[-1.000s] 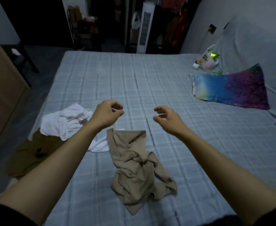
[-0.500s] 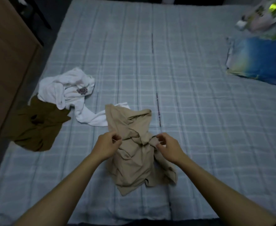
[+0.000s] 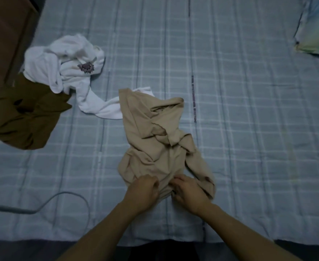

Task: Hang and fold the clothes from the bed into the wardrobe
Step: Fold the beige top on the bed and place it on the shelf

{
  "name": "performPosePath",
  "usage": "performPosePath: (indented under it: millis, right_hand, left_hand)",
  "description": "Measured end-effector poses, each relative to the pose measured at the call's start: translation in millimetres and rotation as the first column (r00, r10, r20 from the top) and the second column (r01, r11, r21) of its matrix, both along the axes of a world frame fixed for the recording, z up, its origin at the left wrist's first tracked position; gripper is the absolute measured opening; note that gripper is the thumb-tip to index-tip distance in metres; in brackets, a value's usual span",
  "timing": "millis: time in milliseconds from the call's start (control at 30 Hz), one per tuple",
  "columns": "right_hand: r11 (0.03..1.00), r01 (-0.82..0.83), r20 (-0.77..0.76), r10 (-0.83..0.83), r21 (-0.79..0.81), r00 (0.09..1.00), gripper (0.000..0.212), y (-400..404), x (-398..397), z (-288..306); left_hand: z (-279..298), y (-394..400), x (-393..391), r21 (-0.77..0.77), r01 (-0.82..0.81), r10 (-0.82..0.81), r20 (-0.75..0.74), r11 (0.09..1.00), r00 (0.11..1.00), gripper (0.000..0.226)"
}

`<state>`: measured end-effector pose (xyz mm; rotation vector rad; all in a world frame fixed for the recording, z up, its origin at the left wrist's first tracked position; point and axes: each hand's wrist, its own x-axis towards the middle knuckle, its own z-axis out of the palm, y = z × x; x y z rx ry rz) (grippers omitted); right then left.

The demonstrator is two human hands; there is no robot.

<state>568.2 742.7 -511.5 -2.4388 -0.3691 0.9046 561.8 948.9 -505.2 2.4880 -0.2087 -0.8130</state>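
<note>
At the bottom of the frame two bare forearms reach up from the lower edge toward the middle. The left hand (image 3: pixel 142 187) and the right hand (image 3: pixel 188 189) sit close together, just below centre, both on the near hem of the beige garment (image 3: pixel 155 140). The left hand's fingers (image 3: pixel 154 180) are curled down and clamped on a bunch of the beige cloth; the right hand's fingers (image 3: pixel 177 180) are likewise curled in and pinch the fabric just beside the left hand's grip. The two hands are near each other but a narrow fold of cloth shows between them.

The beige garment lies crumpled on the bed (image 3: pixel 249 129), stretching from the hands up to the middle of the frame, with twisted folds across its centre and a sleeve-like part trailing down on its right side. The bed is covered in a pale blue-grey checked sheet.

At lower left a grey cable (image 3: pixel 64 194) loops across the sheet.

Further up, to the left of the beige garment, a white garment (image 3: pixel 64 65) with a small dark print lies bunched; one white strip of it runs down and tucks under the beige garment's upper left edge. Touching the white garment's lower left, a dark brown garment (image 3: pixel 26 117) hangs over the bed's left edge.

At far upper right a multicoloured pillow (image 3: pixel 317 29) rests on the sheet. At upper left stands a brown wooden panel (image 3: pixel 4 31), beside the bed.
</note>
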Motion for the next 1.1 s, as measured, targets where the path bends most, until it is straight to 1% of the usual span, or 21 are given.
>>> performPosePath:
  millis: [33, 100, 167, 200, 233, 267, 333, 367, 400, 467, 500, 600, 700, 800, 867, 933, 967, 1033, 1100]
  right_hand:
    - [1.000, -0.004, 0.030, 0.004, -0.005, 1.000, 0.047, 2.9, -7.5, -7.9]
    - [1.000, 0.015, 0.076, -0.014, -0.016, 0.997, 0.063, 6.7, -19.3, -22.4]
    - [0.998, 0.045, 0.125, -0.040, -0.036, 0.991, 0.079, 9.7, -26.9, -31.9]
    - [0.997, 0.054, 0.163, -0.046, -0.046, 0.986, 0.080, 11.2, -28.8, -34.6]
    - [0.997, 0.059, 0.212, -0.046, -0.055, 0.976, 0.077, 12.8, -28.4, -36.8]
    - [0.996, 0.065, 0.264, -0.046, -0.067, 0.963, 0.069, 14.0, -26.6, -38.2]
    - [0.990, 0.112, 0.353, -0.076, -0.081, 0.933, 0.044, 14.9, -19.6, -40.0]
    - [0.986, 0.141, 0.382, -0.097, -0.089, 0.919, 0.031, 14.8, -15.1, -40.2]
    - [0.982, 0.161, 0.399, -0.109, -0.097, 0.910, 0.021, 14.7, -10.2, -38.8]
    - [0.985, 0.157, 0.411, -0.112, -0.077, 0.905, 0.007, 17.2, 0.6, -31.7]
    - [0.986, 0.158, 0.412, -0.124, -0.048, 0.902, 0.004, 19.8, 7.1, -25.2]
    - [0.977, 0.194, 0.395, -0.211, 0.083, 0.894, 0.009, 29.4, 35.5, 0.5]
    - [0.963, 0.213, 0.480, -0.268, 0.167, 0.835, 0.013, 38.8, 78.8, 26.3]
    - [0.933, 0.260, 0.554, -0.357, 0.249, 0.752, 0.010, 45.7, 120.2, 46.2]
    - [0.897, 0.313, 0.514, -0.437, 0.313, 0.738, 0.007, 48.9, 134.8, 49.7]
    - [0.860, 0.381, 0.399, -0.498, 0.339, 0.770, 0.013, 52.0, 137.7, 47.2]
    - [0.863, 0.388, 0.362, -0.491, 0.323, 0.792, 0.022, 52.9, 135.8, 45.5]
    - [0.910, 0.334, 0.307, -0.400, 0.246, 0.864, 0.047, 51.6, 127.6, 37.9]
    - [0.954, 0.254, 0.249, -0.288, 0.160, 0.924, 0.068, 49.8, 114.8, 27.2]
  left_hand:
    - [-8.9, -1.5, -8.8, 0.028, 0.032, -0.032, 0.001, 0.999, 0.999, 0.032]
    - [-24.6, -2.8, -23.4, 0.085, 0.069, -0.071, 0.024, 0.994, 0.997, 0.041]
    - [-39.0, -3.5, -34.2, 0.162, 0.112, -0.129, 0.102, 0.981, 0.986, 0.045]
    - [-46.2, -3.1, -37.5, 0.192, 0.116, -0.150, 0.175, 0.975, 0.973, 0.043]
    - [-51.4, -2.1, -37.5, 0.194, 0.098, -0.144, 0.240, 0.976, 0.960, 0.039]
    - [-55.4, -0.3, -35.3, 0.163, 0.074, -0.118, 0.283, 0.984, 0.952, 0.034]
    - [-54.2, 7.3, -24.0, 0.061, -0.006, -0.013, 0.313, 0.998, 0.950, 0.020]
    - [-49.0, 12.3, -16.1, -0.003, -0.055, 0.053, 0.334, 0.998, 0.941, 0.010]
    - [-42.7, 18.1, -6.4, -0.069, -0.093, 0.111, 0.351, 0.993, 0.930, 0.006]
    - [-23.9, 31.7, 15.7, -0.161, -0.117, 0.165, 0.328, 0.980, 0.930, 0.018]
    - [-13.3, 39.2, 27.4, -0.189, -0.125, 0.182, 0.323, 0.974, 0.929, 0.020]
    - [14.8, 60.6, 64.0, -0.219, -0.137, 0.216, 0.391, 0.966, 0.895, 0.017]
    - [37.8, 71.4, 102.6, -0.249, -0.185, 0.284, 0.453, 0.951, 0.845, 0.011]
    - [50.8, 69.4, 133.3, -0.358, -0.288, 0.434, 0.443, 0.888, 0.784, 0.004]
    - [48.5, 65.2, 140.7, -0.400, -0.367, 0.524, 0.418, 0.840, 0.742, 0.007]
    - [37.8, 63.1, 137.0, -0.356, -0.419, 0.544, 0.433, 0.835, 0.719, 0.020]
    - [31.1, 63.4, 132.0, -0.302, -0.424, 0.520, 0.458, 0.854, 0.721, 0.027]
    - [19.2, 62.9, 116.9, -0.217, -0.405, 0.457, 0.495, 0.888, 0.739, 0.034]
    - [9.6, 60.5, 99.9, -0.155, -0.352, 0.377, 0.546, 0.923, 0.748, 0.032]
